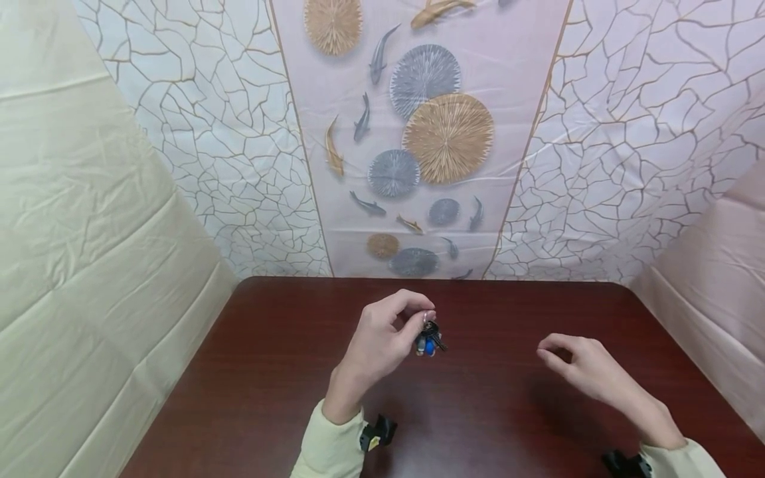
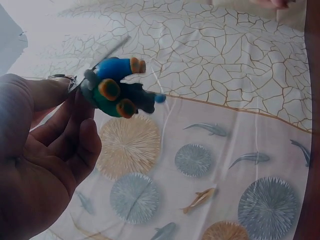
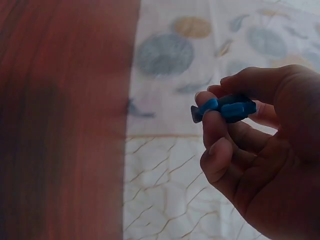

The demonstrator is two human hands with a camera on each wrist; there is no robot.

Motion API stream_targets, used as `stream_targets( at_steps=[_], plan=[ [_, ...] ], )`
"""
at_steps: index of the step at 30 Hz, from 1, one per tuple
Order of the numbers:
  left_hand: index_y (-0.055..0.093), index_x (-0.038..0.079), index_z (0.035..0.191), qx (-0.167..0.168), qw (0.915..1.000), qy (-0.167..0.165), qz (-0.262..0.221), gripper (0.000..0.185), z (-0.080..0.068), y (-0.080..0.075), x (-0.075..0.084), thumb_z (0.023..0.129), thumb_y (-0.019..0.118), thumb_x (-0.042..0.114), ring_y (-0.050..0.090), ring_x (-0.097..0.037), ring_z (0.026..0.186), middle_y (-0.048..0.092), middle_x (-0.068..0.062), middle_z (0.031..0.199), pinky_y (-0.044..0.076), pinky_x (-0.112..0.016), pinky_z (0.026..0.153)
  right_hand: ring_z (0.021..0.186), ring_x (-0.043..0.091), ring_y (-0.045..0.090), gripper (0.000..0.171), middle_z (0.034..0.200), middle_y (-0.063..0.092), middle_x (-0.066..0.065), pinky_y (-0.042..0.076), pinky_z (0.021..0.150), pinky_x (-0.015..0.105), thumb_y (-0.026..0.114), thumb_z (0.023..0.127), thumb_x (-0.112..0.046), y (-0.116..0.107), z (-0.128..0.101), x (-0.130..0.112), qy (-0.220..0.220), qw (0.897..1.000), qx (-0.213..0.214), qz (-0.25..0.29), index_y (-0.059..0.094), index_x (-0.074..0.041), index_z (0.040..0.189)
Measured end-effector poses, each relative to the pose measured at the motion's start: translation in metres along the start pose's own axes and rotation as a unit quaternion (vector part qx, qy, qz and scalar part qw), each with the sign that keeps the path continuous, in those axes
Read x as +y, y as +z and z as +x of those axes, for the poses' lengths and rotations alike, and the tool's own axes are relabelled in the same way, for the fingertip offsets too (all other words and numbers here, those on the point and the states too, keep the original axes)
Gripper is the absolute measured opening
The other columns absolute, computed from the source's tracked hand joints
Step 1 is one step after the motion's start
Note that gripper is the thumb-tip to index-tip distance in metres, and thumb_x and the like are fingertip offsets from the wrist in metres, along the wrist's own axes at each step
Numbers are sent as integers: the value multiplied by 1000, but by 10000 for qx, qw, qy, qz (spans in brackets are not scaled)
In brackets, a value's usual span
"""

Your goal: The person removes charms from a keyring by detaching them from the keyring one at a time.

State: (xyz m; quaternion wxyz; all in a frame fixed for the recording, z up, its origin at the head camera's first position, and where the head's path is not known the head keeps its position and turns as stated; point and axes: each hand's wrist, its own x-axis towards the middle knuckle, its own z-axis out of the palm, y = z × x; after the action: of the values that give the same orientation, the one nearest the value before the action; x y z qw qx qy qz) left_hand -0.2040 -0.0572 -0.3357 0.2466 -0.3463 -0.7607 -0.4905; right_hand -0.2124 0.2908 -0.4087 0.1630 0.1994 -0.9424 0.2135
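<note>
1. Two hands are in view, both raised over one dark red-brown table (image 1: 287, 398) that fills the lower half of the head view.
2. The left hand (image 1: 382, 345), at lower centre of the head view, pinches a metal ring (image 2: 62, 77) between thumb and fingertips.
3. One bunch of keys (image 1: 429, 338) hangs from that ring, just right of the fingertips and above the table's middle. In the left wrist view it sits at upper left; I count one blue cap, one green cap and one dark cap, with about three orange spots. The exact number of keys cannot be told.
4. The right hand (image 1: 582, 368), at lower right of the head view, is well apart from the bunch. Its fingers curl round one small blue piece (image 3: 225, 109), clear at centre right of the right wrist view and hidden in the head view.
5. Two pale yellow sleeves (image 1: 331, 448) show at the bottom edge, each with one black wrist mount (image 1: 378, 433).
6. Behind the table hangs one patterned cloth (image 1: 418, 133) with round discs and fish, between two crackle-patterned panels.
</note>
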Motion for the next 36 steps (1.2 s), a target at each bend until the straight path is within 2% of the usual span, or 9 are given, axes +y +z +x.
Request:
stream_targets(
  at_steps=[4, 12, 19, 26, 36],
  plan=[
    [67, 10, 97, -21, 9999, 19, 99, 6, 0, 1, 0, 92, 66, 7, 62, -5, 73, 71, 0, 90, 50, -14, 61, 66, -8, 46, 11, 75, 62, -18, 42, 59, 21, 74, 85, -14, 4, -2, 17, 132, 9995, -233, -147, 68, -24, 85],
    [67, 11, 96, 49, 9989, 306, 340, 8, 0, 1, 0, 92, 65, 5, 61, -5, 76, 69, 0, 91, 48, -11, 62, 65, -4, 49, 5, 75, 64, -13, 42, 58, 24, 72, 84, -15, 10, -6, 40, 480, 9949, -836, -281, 68, -16, 84],
    [67, 11, 96, 40, 9987, 372, 352, 8, 0, 0, -1, 92, 65, 4, 60, -5, 75, 69, 0, 91, 48, -10, 62, 61, 0, 44, 12, 69, 58, -12, 38, 56, 24, 70, 85, -12, 22, -9, 60, 679, 9880, -1331, -383, 63, -21, 81],
    [67, 11, 95, 30, 9978, 570, 333, 13, 0, -1, -1, 90, 64, 0, 61, -4, 76, 69, 1, 90, 48, -9, 63, 57, 3, 40, 16, 64, 50, -11, 34, 56, 24, 70, 86, -15, 28, -13, 65, 773, 9828, -1635, -385, 59, -22, 77],
    [67, 11, 94, 75, 9978, 617, 246, 13, 0, -1, -2, 90, 65, -1, 62, -4, 77, 69, 1, 89, 48, -10, 62, 59, 6, 41, 16, 66, 51, -10, 34, 57, 25, 70, 87, -16, 31, -14, 65, 903, 9782, -1833, -359, 58, -21, 77]
  ],
)
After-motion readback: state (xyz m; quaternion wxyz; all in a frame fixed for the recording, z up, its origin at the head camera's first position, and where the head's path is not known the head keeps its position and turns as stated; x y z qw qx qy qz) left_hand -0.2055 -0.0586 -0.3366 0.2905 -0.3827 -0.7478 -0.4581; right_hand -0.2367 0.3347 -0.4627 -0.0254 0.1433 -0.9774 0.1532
